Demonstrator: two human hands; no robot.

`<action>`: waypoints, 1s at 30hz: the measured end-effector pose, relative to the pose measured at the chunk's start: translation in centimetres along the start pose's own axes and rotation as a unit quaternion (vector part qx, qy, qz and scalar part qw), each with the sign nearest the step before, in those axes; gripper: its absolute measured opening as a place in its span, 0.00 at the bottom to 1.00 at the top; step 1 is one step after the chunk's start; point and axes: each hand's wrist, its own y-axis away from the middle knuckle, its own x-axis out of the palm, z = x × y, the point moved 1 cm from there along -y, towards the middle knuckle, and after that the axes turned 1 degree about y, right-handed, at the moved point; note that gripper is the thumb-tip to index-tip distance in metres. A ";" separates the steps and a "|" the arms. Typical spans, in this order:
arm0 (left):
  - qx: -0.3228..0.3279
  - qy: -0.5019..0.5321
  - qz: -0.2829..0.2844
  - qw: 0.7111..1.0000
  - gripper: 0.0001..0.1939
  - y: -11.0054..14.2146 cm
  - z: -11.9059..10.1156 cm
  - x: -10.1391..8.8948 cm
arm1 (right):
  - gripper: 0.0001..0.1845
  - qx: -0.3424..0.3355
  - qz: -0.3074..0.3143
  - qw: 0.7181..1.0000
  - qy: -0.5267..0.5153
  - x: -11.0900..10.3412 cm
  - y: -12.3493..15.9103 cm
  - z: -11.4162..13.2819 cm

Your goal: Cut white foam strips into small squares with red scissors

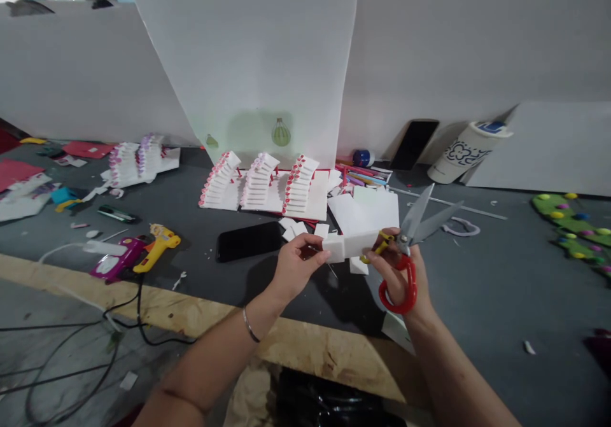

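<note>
Scissors [405, 245] with a red handle are clasped in my right hand [401, 271], blades spread and pointing away from me. My left hand [296, 266] has thumb and fingers pinched on a small white card [334, 247], held just above the table; another white strip [359, 244] lies between it and my right fingertips. Beyond my right hand stands a white lidded cup [458, 156] with blue patterning, its contents hidden. A small blue jar [363, 158] sits near a heap of coloured pens [360, 175]. Straight ahead, three curved rows of red- and pink-tipped white sticks [258, 188] stand on white bases. A black phone [248, 241] lies to the left, then a yellow glue gun [156, 249]. The table [477, 274] is dark grey with a bare wooden front edge, backed by tall white panels [443, 51].
</note>
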 end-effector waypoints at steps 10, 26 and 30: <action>-0.119 0.212 -0.058 0.968 0.18 -1.0 1.1 0.3 | 0.22 0.048 0.051 0.992 -0.104 1.9 1.0 -0.6; -0.094 0.199 -0.051 0.974 0.16 0.0 2.0 1.5 | 0.28 0.073 -0.080 0.989 -0.102 3.6 1.8 -1.1; -0.042 0.134 -0.053 0.989 0.16 0.2 1.8 1.2 | 0.23 0.049 -0.098 0.989 -0.096 3.1 1.8 -1.0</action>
